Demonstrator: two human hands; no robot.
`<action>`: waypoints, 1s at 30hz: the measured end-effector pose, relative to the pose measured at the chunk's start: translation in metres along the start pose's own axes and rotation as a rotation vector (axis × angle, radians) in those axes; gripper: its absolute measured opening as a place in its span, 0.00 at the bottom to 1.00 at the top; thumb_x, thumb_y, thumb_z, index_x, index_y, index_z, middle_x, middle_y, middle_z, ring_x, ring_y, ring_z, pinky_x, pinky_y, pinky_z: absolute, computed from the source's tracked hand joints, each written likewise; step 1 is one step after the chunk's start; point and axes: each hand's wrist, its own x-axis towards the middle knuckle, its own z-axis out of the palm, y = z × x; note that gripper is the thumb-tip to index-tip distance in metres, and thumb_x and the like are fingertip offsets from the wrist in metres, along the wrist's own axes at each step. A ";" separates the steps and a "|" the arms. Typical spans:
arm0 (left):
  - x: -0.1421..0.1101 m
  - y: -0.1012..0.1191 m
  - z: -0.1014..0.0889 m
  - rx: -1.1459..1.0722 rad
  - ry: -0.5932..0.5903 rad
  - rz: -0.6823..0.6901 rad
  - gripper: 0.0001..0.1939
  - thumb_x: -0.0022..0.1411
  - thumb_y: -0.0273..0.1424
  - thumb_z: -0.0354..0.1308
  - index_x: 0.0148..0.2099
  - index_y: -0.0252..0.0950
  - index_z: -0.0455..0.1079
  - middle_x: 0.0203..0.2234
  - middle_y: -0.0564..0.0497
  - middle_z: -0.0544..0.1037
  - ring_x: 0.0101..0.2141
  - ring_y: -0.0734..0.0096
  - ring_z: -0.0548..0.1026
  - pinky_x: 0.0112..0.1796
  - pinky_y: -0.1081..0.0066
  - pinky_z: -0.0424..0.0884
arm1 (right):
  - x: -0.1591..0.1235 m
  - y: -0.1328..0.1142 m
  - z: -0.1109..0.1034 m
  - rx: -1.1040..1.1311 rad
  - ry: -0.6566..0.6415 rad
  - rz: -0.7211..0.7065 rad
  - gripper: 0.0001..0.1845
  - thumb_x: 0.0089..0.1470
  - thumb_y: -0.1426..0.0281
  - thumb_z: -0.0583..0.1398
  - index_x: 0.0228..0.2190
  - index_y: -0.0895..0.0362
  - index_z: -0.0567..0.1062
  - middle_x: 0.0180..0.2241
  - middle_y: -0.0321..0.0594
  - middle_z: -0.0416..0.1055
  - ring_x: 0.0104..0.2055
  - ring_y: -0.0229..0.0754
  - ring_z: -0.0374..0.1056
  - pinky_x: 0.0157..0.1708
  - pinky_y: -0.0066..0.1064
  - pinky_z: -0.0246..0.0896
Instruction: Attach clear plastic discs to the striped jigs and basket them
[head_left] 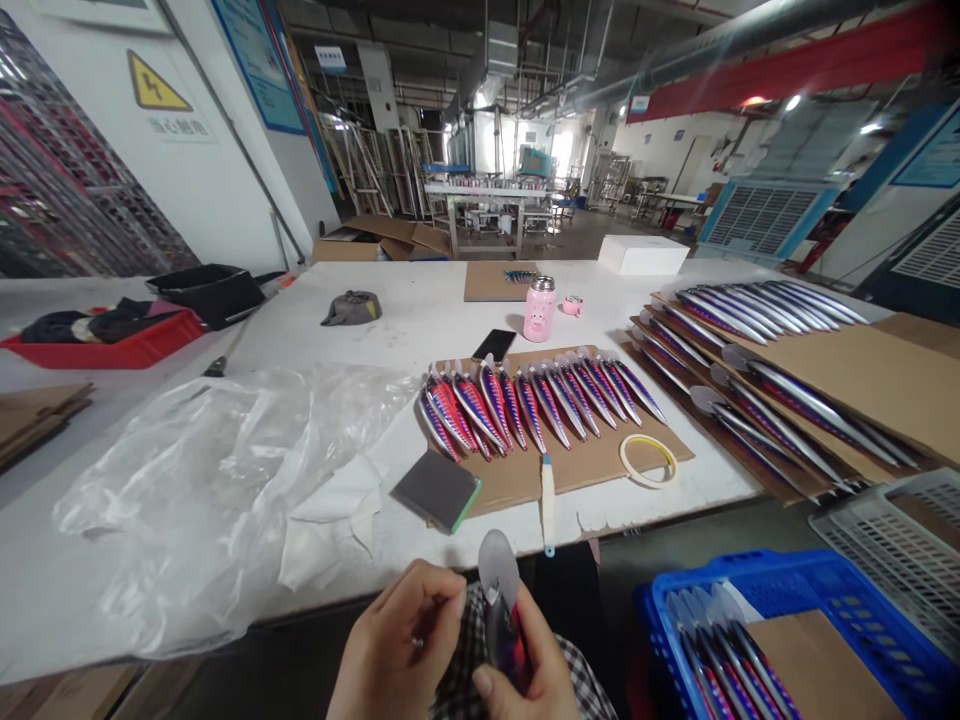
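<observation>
In front of my lap, my right hand [540,660] grips a fishing lure [499,620] with its pale, rounded diving lip pointing up. Close by on the left, my left hand [401,640] has thumb and forefinger pinched together beside the lip; whatever is between them is hidden. On a cardboard sheet [510,490] ahead lies a row of purple, red and silver lures [529,405]. A craft knife [547,500] with a wrapped handle, a roll of tape [649,461] and a dark sanding pad [436,490] lie around the sheet's front part.
Crumpled clear plastic [210,490] covers the table's left side. A phone [494,345] and pink bottle [540,310] stand beyond the lures. Stacked cardboard sheets [862,370] bearing lures are on the right. Below them, a blue crate [765,565] holds several more lures.
</observation>
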 end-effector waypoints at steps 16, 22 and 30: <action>-0.001 0.005 0.001 0.106 0.003 0.034 0.07 0.62 0.30 0.54 0.30 0.41 0.69 0.22 0.57 0.75 0.22 0.75 0.74 0.25 0.79 0.69 | 0.002 -0.002 -0.004 -0.226 -0.009 -0.108 0.37 0.44 0.68 0.69 0.57 0.50 0.68 0.57 0.44 0.69 0.60 0.56 0.63 0.58 0.43 0.61; -0.001 0.003 0.001 0.081 -0.026 0.017 0.07 0.61 0.30 0.53 0.31 0.41 0.70 0.23 0.57 0.76 0.22 0.74 0.75 0.25 0.79 0.70 | 0.000 -0.008 -0.004 -0.344 -0.010 -0.110 0.37 0.43 0.69 0.70 0.56 0.48 0.69 0.55 0.42 0.71 0.59 0.55 0.65 0.60 0.43 0.58; 0.000 0.006 0.005 0.000 0.037 0.064 0.04 0.58 0.30 0.60 0.37 0.44 0.73 0.28 0.57 0.79 0.26 0.74 0.76 0.30 0.79 0.70 | 0.003 -0.014 0.000 -0.160 0.023 -0.019 0.37 0.41 0.67 0.71 0.54 0.49 0.71 0.55 0.43 0.71 0.59 0.57 0.64 0.59 0.44 0.60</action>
